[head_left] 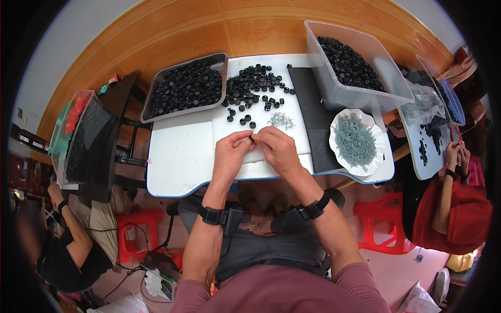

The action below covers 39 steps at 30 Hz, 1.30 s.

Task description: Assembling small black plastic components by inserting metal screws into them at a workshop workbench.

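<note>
Seen from the wearer's head, both bare hands meet at the near edge of a white worktop (180, 151). The left hand (230, 153) pinches a small black piece (252, 139) between its fingers; most of the piece is hidden. The right hand's (277, 150) fingertips bunch against it, but I cannot tell whether they are closed on it. Just beyond lie scattered black caps (252, 124) and a little heap of pale, thin pieces (281, 121), too small to identify. Behind, a metal tray (177, 115) stands left and a translucent tub (360, 101) right, both full of black parts, their lower layers out of sight. A scalloped white dish (332, 138) of grey-green slivers sits right, partly on a black mat (305, 104). Two co-workers are cut off by the dark fisheye rim. Marks on a white sack (419, 300), lower right, are too small to read.
</note>
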Each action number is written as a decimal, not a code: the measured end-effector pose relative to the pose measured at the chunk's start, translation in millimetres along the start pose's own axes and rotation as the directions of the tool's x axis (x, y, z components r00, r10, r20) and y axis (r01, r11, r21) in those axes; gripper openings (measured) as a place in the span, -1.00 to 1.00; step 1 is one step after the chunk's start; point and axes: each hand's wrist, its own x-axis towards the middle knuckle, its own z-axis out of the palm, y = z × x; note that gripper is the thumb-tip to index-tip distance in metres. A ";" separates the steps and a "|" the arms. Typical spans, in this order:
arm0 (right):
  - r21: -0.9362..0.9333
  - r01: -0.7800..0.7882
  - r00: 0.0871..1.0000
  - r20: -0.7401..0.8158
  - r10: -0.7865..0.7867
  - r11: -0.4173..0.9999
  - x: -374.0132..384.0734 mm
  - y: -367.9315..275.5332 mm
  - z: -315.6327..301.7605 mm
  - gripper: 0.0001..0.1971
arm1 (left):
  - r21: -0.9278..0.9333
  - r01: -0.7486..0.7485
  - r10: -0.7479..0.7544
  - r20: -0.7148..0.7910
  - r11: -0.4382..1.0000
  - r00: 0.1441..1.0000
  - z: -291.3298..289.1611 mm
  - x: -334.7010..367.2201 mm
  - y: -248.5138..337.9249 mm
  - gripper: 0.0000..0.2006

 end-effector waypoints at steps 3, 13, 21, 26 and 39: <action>0.019 -0.025 1.000 0.008 0.025 0.999 1.1 -0.8 -0.4 -0.84 | -0.001 0.004 -0.004 0.002 1.000 1.000 -0.4 -1.2 1.4 -0.70; 0.031 0.014 0.999 0.037 -0.016 0.999 -1.2 4.5 -1.3 -0.77 | -0.012 0.020 -0.020 0.011 1.000 1.000 -1.7 -2.0 7.2 -0.63; 0.163 -0.093 0.990 0.117 0.075 0.982 1.3 3.5 -7.3 -0.81 | 0.018 0.014 -0.014 -0.009 1.000 1.000 -1.3 -2.9 6.1 -0.67; 0.187 -0.196 0.980 0.076 0.184 0.963 0.6 0.9 -6.2 -0.82 | 0.045 -0.064 0.066 -0.031 0.997 0.997 2.7 -5.4 0.0 -0.69; 0.145 -0.288 0.948 -0.093 0.303 0.946 4.4 2.5 -1.7 -0.85 | 0.021 -0.118 0.119 -0.068 0.993 0.991 -0.4 1.1 -8.2 -0.73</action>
